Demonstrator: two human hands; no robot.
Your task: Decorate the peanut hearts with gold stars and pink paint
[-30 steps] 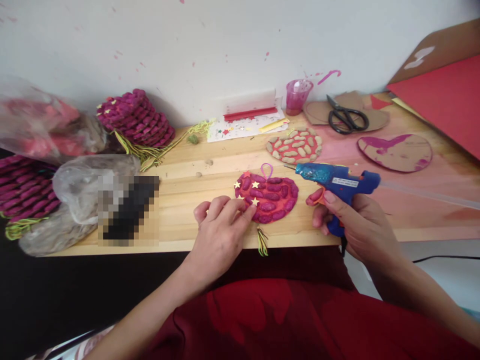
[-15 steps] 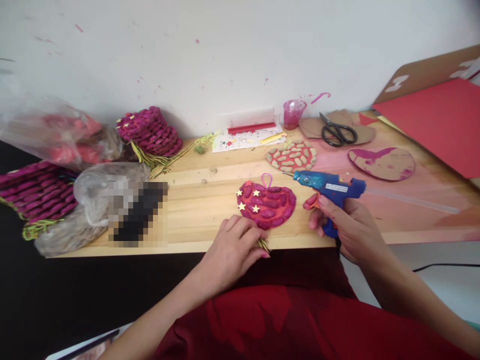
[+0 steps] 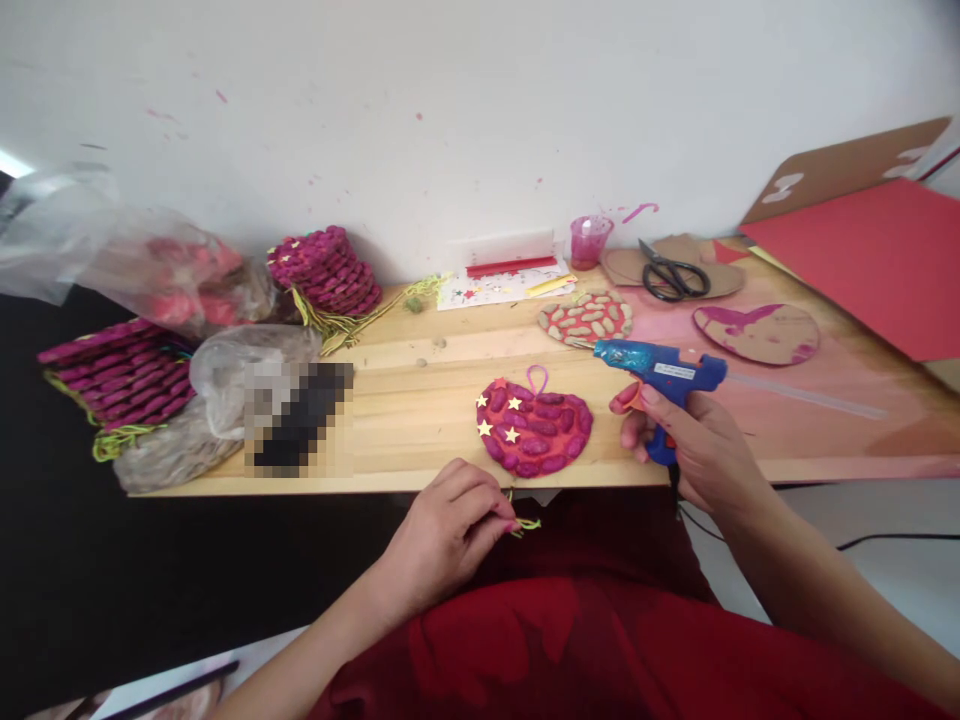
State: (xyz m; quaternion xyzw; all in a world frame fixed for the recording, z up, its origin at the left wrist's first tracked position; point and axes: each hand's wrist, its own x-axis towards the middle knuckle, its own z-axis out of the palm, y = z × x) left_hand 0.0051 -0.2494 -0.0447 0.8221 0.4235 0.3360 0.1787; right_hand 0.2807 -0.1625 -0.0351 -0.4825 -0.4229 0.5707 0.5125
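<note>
My right hand is wrapped round the handle of a blue hot glue gun, finger at its orange trigger, nozzle pointing left. A glue stick juts from its back. At the table's front edge my left hand pinches yellow-green yarn, its ends sticking out past the fingertips. Just beyond that hand lies a heart-shaped piece covered in magenta peanut shells, with gold stars at its left and a pink loop on top. Behind the nozzle sits another heart with unpainted peanuts.
Black scissors rest on cardboard shapes at the back right, near a painted cardboard heart and red sheets. A pink cup stands by the wall. Stacked magenta hearts and plastic bags occupy the left side.
My left hand has drawn back from the magenta heart toward me with the yarn, now below the table edge. The glue gun stays in my right hand. The view has shifted slightly.
</note>
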